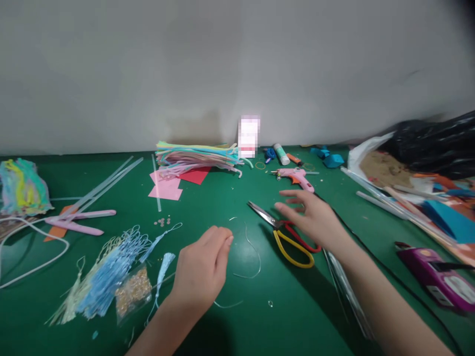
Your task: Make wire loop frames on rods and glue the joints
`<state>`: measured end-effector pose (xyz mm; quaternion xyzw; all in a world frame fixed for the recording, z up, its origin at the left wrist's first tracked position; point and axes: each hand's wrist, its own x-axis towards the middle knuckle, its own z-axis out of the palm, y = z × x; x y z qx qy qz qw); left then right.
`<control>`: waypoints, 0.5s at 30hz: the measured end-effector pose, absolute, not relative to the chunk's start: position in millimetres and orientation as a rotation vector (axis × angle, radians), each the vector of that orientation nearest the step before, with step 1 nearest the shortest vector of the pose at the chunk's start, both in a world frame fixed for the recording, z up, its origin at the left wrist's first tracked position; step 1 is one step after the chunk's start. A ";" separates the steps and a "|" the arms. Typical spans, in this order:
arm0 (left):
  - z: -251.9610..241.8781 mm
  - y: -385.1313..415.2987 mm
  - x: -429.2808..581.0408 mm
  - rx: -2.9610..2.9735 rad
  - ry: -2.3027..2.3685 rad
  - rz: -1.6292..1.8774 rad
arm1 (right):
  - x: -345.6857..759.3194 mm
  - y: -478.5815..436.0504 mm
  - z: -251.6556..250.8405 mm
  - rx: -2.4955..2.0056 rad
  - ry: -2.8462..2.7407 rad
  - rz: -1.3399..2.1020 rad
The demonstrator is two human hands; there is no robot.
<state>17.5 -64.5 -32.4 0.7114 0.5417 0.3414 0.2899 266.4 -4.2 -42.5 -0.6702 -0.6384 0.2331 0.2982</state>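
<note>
My left hand [202, 264] is closed, thumb pressed to the bent fingers, above the green table; whatever it may hold is hidden. Thin pale thread [259, 257] curves over the tabletop to its right. Blue tassels [111, 277], a separate light blue tassel [164, 264] and a small bag of gold beads [133, 292] lie left of this hand. My right hand [309, 212] has its fingers apart and hovers at the scissors [293, 249], partly covering their red handle. The scissors lie with blades slightly parted, one handle red and the other yellow. A tiny clear ring [270, 303] lies nearby.
A pink glue gun [293, 176] lies behind my right hand, its black cord running right. Pipe cleaners [200, 160] and pink paper [166, 188] are near the wall. Left sits a pink hair straightener [81, 222]; right, a purple device [438, 277] and a scrap pile [441, 212].
</note>
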 end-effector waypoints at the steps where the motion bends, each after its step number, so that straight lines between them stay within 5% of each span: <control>1: -33.3 -64.2 16.9 1.910 1.461 0.896 | 282.4 7.8 -43.6 -1.977 -1.713 0.413; 5: -36.3 -64.0 16.1 1.930 1.475 0.883 | 326.4 47.3 -56.9 -2.563 -1.741 -0.033; 15: -46.6 -64.5 13.8 2.285 1.542 0.835 | 324.5 107.2 -89.0 -2.548 -1.584 0.114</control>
